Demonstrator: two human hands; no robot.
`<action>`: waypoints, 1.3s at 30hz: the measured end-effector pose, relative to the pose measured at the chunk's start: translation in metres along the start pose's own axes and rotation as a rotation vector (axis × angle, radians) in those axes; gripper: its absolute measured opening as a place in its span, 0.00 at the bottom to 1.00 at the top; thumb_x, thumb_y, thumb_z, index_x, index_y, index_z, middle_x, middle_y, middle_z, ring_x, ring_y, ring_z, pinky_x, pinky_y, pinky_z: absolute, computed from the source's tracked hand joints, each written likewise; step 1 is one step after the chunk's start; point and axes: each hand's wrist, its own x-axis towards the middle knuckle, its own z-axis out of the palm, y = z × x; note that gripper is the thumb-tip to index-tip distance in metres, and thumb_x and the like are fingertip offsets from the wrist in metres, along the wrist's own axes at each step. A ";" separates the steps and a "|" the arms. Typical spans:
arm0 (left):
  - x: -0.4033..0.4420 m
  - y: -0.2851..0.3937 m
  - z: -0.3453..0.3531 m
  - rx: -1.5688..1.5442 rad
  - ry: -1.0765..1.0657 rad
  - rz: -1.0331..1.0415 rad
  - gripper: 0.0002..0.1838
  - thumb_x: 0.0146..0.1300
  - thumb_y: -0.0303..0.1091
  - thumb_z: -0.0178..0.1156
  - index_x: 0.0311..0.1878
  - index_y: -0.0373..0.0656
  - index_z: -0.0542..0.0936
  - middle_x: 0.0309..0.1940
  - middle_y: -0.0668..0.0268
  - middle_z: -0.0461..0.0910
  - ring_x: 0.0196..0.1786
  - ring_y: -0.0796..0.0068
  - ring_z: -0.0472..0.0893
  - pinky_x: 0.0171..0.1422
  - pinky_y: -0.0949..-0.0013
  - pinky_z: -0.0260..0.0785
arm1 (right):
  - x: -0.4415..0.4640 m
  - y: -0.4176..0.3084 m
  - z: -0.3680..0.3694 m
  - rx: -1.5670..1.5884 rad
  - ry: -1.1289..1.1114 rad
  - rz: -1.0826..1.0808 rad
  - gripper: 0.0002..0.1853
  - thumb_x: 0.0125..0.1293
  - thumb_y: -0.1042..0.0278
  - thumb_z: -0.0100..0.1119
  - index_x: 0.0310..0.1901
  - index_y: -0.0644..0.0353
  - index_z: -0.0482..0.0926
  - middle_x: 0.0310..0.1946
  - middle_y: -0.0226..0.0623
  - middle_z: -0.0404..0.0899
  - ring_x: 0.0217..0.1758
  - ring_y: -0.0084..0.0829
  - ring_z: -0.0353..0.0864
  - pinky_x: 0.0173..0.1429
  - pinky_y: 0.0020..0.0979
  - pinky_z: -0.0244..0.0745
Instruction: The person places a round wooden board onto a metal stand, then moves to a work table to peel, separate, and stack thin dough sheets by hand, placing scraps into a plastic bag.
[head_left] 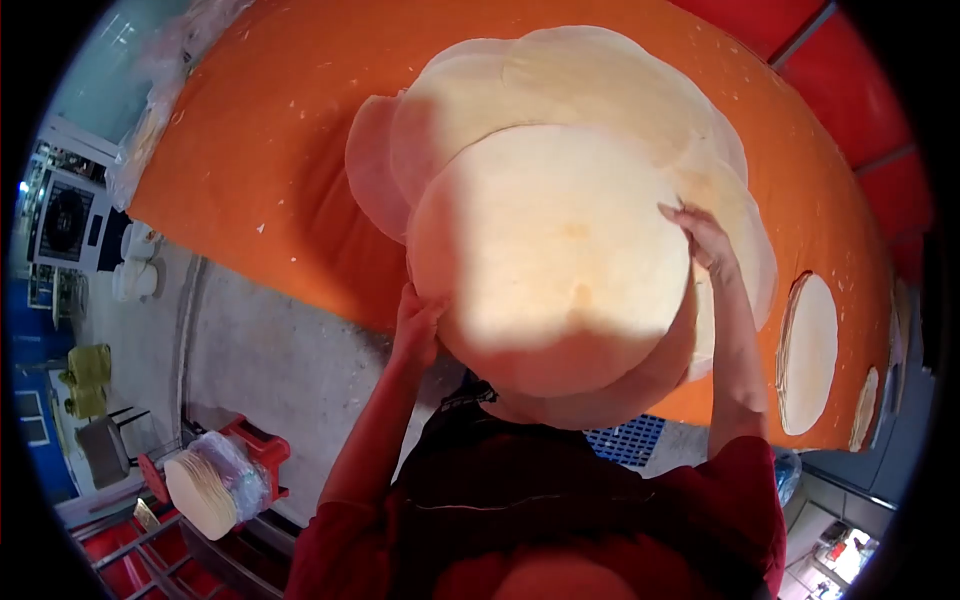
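Observation:
A large, thin, round flatbread lies uppermost, pale with a few light-brown patches. At its lower left edge my left hand is closed, the rim pinched in its fingers. My right hand grips the opposite edge, thumb and fingertips over the top and the other fingers partly hidden. Beneath and behind it, overlapping flatbreads fan out. Some hang past the near table edge towards my apron.
An orange-covered table bears the flatbreads. Further right lie a neat stack of smaller rounds and another small stack. Down on the left, a red stool stands by more stacked rounds and plastic wrap.

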 end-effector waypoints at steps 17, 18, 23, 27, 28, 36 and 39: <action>0.059 0.017 0.035 0.361 0.226 0.212 0.21 0.51 0.30 0.60 0.47 0.33 0.68 0.41 0.56 0.74 0.41 0.63 0.75 0.45 0.64 0.68 | 0.011 0.057 -0.006 0.306 0.296 -0.003 0.17 0.55 0.72 0.58 0.45 0.74 0.71 0.49 0.42 0.72 0.56 0.30 0.67 0.63 0.26 0.59; 0.054 0.021 0.035 0.067 0.142 -0.008 0.21 0.50 0.27 0.60 0.48 0.34 0.68 0.43 0.58 0.73 0.43 0.65 0.75 0.46 0.65 0.68 | 0.009 0.056 -0.005 0.275 0.282 -0.018 0.19 0.57 0.71 0.55 0.48 0.75 0.69 0.52 0.43 0.69 0.60 0.31 0.64 0.66 0.27 0.55; 0.008 0.005 0.021 0.043 0.019 0.102 0.20 0.55 0.28 0.58 0.50 0.34 0.65 0.45 0.60 0.72 0.45 0.73 0.73 0.49 0.74 0.67 | -0.033 0.038 0.002 0.523 0.129 0.188 0.24 0.53 0.66 0.63 0.49 0.69 0.69 0.48 0.38 0.72 0.52 0.30 0.71 0.55 0.26 0.67; 0.011 0.004 0.018 0.012 0.133 0.076 0.20 0.54 0.26 0.58 0.49 0.35 0.64 0.48 0.60 0.69 0.48 0.72 0.71 0.50 0.73 0.65 | -0.054 0.035 0.011 0.656 0.025 0.249 0.29 0.56 0.62 0.58 0.57 0.65 0.63 0.54 0.37 0.67 0.57 0.30 0.66 0.58 0.29 0.65; 0.015 -0.002 0.019 0.027 0.167 0.133 0.20 0.54 0.25 0.58 0.49 0.36 0.63 0.48 0.60 0.68 0.48 0.72 0.70 0.50 0.73 0.65 | -0.049 0.027 0.018 0.632 0.020 0.256 0.30 0.57 0.62 0.57 0.59 0.64 0.60 0.56 0.37 0.66 0.59 0.30 0.64 0.59 0.30 0.63; 0.018 -0.016 -0.006 0.050 0.202 0.182 0.18 0.51 0.18 0.55 0.43 0.43 0.63 0.38 0.60 0.71 0.40 0.67 0.75 0.38 0.71 0.74 | -0.020 0.102 0.011 0.020 0.149 -0.095 0.17 0.52 0.65 0.61 0.39 0.71 0.75 0.32 0.39 0.79 0.36 0.29 0.77 0.41 0.28 0.75; 0.093 -0.040 -0.158 0.114 -0.074 0.294 0.21 0.56 0.27 0.53 0.55 0.45 0.65 0.51 0.60 0.68 0.53 0.64 0.69 0.57 0.62 0.64 | -0.030 0.072 0.038 -0.389 0.361 0.179 0.27 0.49 0.58 0.65 0.43 0.74 0.71 0.27 0.40 0.78 0.30 0.28 0.76 0.35 0.27 0.74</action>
